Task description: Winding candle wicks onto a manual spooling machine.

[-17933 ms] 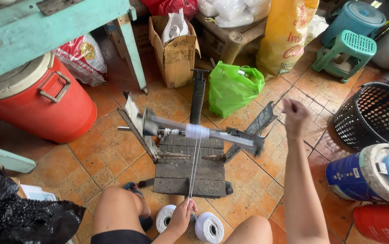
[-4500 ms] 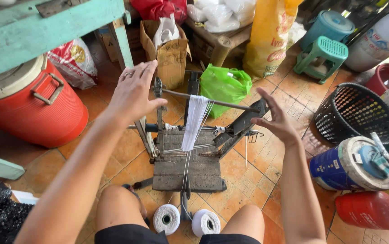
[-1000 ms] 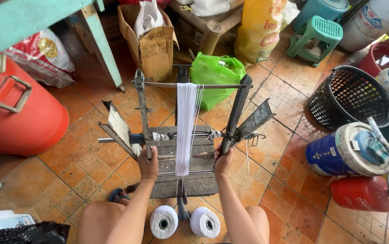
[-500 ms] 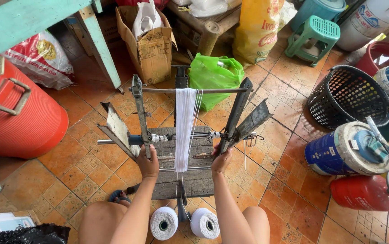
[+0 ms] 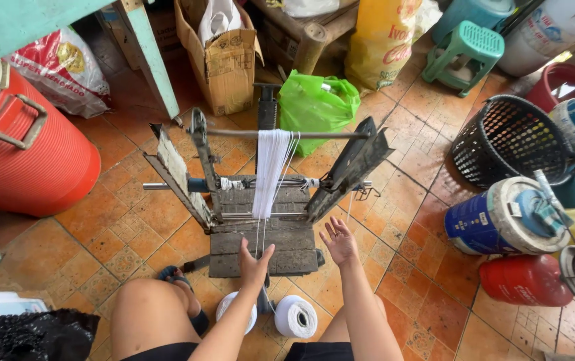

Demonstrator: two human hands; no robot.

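Note:
A metal winding frame (image 5: 267, 180) stands on a dark wooden base (image 5: 260, 244) on the tiled floor in front of me. A band of white thread (image 5: 270, 170) hangs from its top bar. Two white thread spools (image 5: 295, 315) sit between my knees, with strands rising to the frame. My left hand (image 5: 254, 262) is near the base's front edge, fingers closing around the thin strands. My right hand (image 5: 338, 239) hovers palm up and empty, just right of the base.
A red barrel (image 5: 27, 160) stands at the left and a green bag (image 5: 315, 107) behind the frame beside a cardboard box (image 5: 224, 60). A black basket (image 5: 511, 140), a blue-and-white can (image 5: 501, 217) and a red can (image 5: 521, 281) crowd the right. A black bag (image 5: 27, 337) lies at the lower left.
Both hands have come off the frame's lower bar and drawn back toward me. The left now pinches the strands low down, and the right has turned palm up.

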